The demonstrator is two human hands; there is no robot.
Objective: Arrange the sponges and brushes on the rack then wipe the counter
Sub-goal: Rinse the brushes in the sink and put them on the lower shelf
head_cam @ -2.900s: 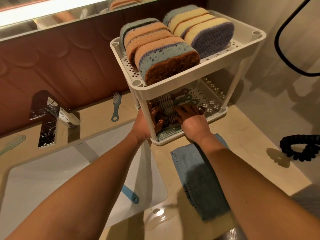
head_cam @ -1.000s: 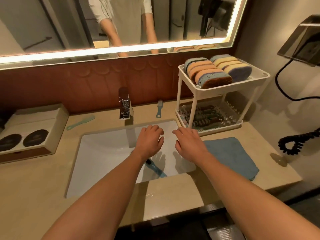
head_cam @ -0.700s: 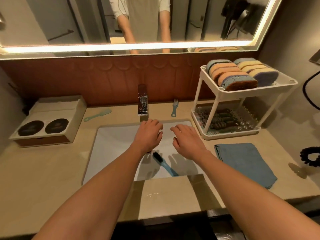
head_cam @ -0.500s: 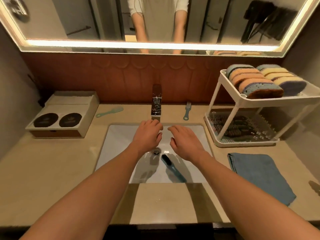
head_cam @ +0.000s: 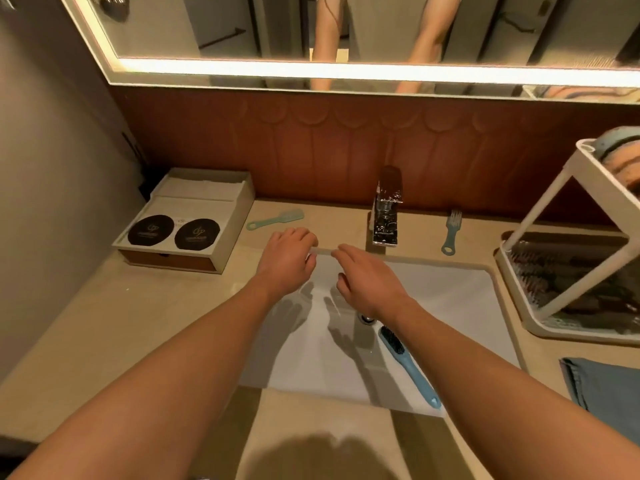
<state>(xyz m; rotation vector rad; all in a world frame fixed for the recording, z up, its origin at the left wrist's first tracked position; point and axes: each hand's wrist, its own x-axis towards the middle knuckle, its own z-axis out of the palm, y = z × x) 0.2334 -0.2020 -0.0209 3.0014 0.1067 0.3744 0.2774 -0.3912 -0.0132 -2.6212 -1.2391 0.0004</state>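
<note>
My left hand [head_cam: 287, 261] and my right hand [head_cam: 367, 284] hover empty over the back of the white sink [head_cam: 460, 292], fingers relaxed. A blue brush with dark bristles [head_cam: 408, 367] lies in the sink, just right of my right wrist. A pale green brush [head_cam: 275, 220] lies on the counter beyond my left hand. Right of the tap, a blue brush [head_cam: 451, 232] lies on the counter. The white two-tier rack [head_cam: 568, 289] stands at the right edge, with sponges [head_cam: 623, 157] on top and several brushes [head_cam: 561, 275] on its lower tier.
A chrome tap [head_cam: 386, 211] rises behind the sink. A white box with two black round discs [head_cam: 187, 223] sits at the left back. A folded blue cloth [head_cam: 609, 389] lies on the beige counter [head_cam: 121, 323] at the right. A mirror runs above.
Both hands came out of the rack's lower tier and moved left over the sink. My view swung left, so the rack now sits at the right edge.
</note>
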